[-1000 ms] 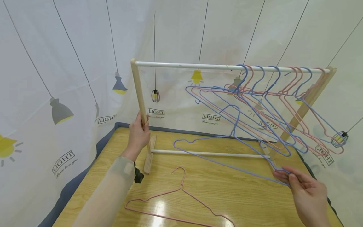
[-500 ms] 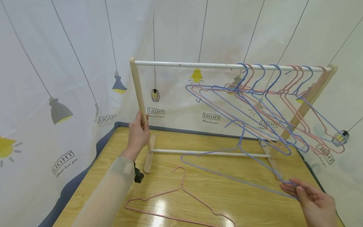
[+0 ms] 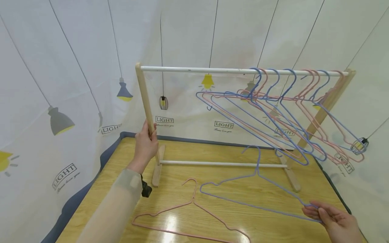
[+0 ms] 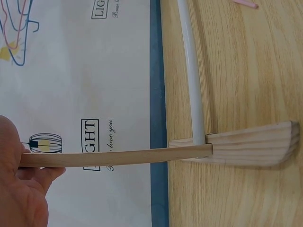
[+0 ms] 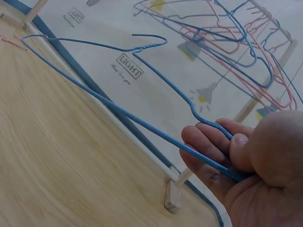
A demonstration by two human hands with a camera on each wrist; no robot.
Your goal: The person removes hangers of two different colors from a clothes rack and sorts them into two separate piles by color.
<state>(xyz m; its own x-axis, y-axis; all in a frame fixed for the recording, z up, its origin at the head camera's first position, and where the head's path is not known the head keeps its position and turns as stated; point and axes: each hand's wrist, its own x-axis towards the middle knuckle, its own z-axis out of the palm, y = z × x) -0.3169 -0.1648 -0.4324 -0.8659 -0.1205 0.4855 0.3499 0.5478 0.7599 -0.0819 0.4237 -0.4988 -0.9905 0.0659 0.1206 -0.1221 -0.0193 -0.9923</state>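
Observation:
My left hand (image 3: 145,143) grips the left wooden post (image 3: 145,98) of a clothes rack; the left wrist view shows the fingers round the post (image 4: 113,158). With thumb and fingers, my right hand (image 3: 334,219) holds one end of a blue clothes hanger (image 3: 258,205), its hook pointing up and left in front of the rack. In the right wrist view the thumb presses the blue hanger (image 5: 128,115) against the fingers. A pink clothes hanger (image 3: 179,204) lies on the table between my hands. Several blue and pink hangers hang from the right part of the white top rod (image 3: 194,70).
The rack's lower white rod (image 3: 222,164) runs just above the wooden table (image 3: 121,189). Its wooden feet, such as the right foot (image 3: 290,175), stand on the tabletop. A white curtain (image 3: 91,40) printed with lamps closes off the back and sides.
My right hand has moved the blue hanger down and slightly right, away from the hanging ones and lower over the table. My left hand stays on the post.

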